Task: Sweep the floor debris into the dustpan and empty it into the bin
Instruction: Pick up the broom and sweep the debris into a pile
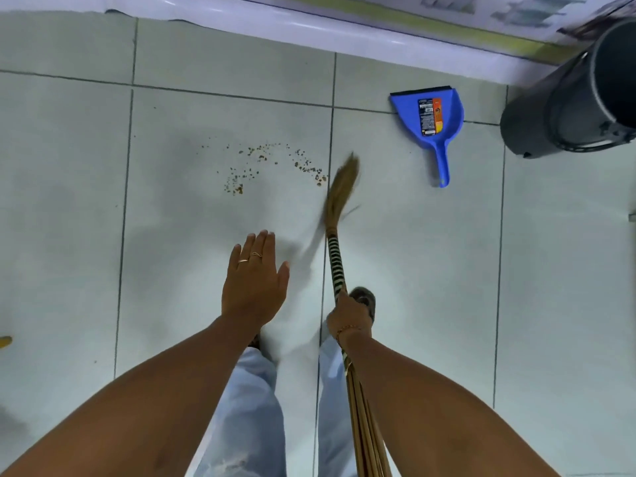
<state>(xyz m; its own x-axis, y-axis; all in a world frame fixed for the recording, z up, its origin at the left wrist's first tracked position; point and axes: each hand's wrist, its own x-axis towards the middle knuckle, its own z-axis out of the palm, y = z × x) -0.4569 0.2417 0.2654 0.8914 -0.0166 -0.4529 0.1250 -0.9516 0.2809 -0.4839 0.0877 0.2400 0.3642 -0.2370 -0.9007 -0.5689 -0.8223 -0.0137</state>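
Note:
Brown debris crumbs point(272, 165) lie scattered in an arc on the pale tiled floor point(86, 201). My right hand point(347, 316) grips a straw broom point(339, 196) by its black-and-white wrapped handle; the blurred bristle tip sits just right of the crumbs. My left hand point(254, 280) hovers flat with fingers spread, holding nothing. A blue dustpan point(428, 118) lies on the floor to the right of the broom, its handle pointing toward me. A dark grey bin point(571, 94) stands at the far right beyond the dustpan.
A white and yellow-striped surface point(309, 32) runs along the far edge of the floor. My legs in light jeans and a sandalled foot point(363, 299) are below the hands. A yellow object point(5, 340) peeks in at the left edge.

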